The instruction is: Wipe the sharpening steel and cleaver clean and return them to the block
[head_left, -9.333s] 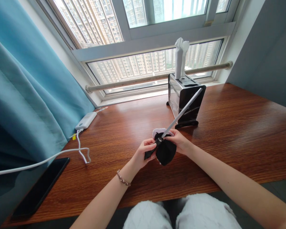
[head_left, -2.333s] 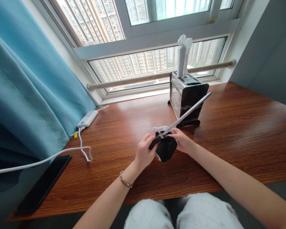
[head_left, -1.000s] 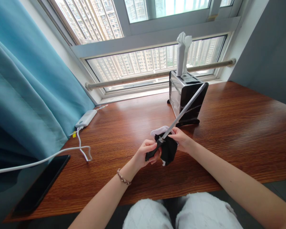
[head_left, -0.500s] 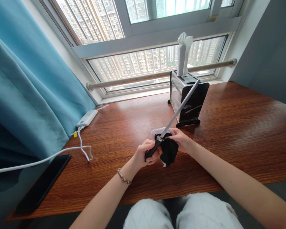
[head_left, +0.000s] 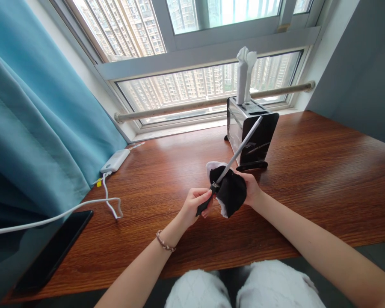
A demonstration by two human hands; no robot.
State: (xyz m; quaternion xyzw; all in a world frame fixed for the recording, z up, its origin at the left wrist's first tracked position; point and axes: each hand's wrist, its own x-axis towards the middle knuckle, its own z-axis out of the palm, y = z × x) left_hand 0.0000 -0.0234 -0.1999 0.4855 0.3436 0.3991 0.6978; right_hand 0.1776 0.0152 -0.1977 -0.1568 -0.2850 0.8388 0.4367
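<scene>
My left hand [head_left: 191,206] grips the handle [head_left: 203,207]; my right hand [head_left: 253,190] holds the cloth [head_left: 233,196], now spread wider beneath the pale rod [head_left: 244,144], likely backing more.

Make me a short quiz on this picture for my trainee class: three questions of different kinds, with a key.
1. What does the left hand grip?
A) The white cable
B) The black handle of the long tool
C) The dark tablet

2. True or false: two white pieces stick up from the top of the slotted block.

3. Fill in: the right hand holds a cloth that is white and ____.

Key: 1. B; 2. True; 3. black
</scene>
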